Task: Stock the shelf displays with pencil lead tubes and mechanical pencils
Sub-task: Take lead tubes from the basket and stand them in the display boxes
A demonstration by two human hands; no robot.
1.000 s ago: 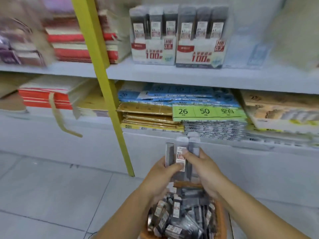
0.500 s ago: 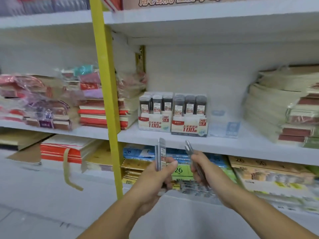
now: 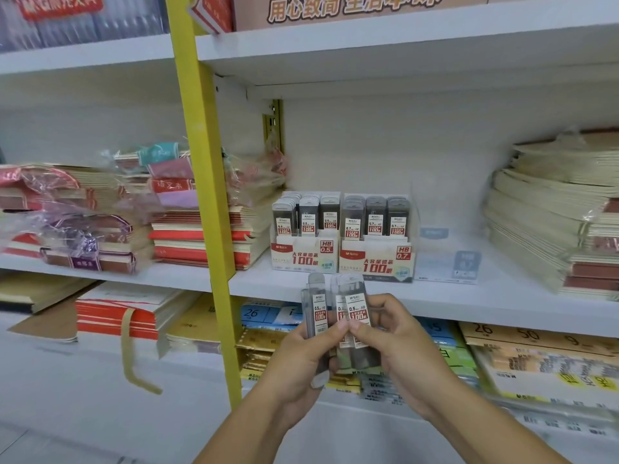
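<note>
My left hand (image 3: 303,360) and right hand (image 3: 398,353) together pinch a fan of 0.5 lead tubes (image 3: 338,316) just below the shelf (image 3: 469,294), yet to go, I judge, into the well-stocked HB 0.5 display box (image 3: 306,252).

This is a stationery shop. Long white metal shelves (image 3: 485,296) on a yellow upright post (image 3: 201,162) carry plastic-wrapped stacks of red and cream notebooks (image 3: 201,236) and white cardboard display boxes (image 3: 375,262) of clear pencil lead tubes (image 3: 374,212).
</note>
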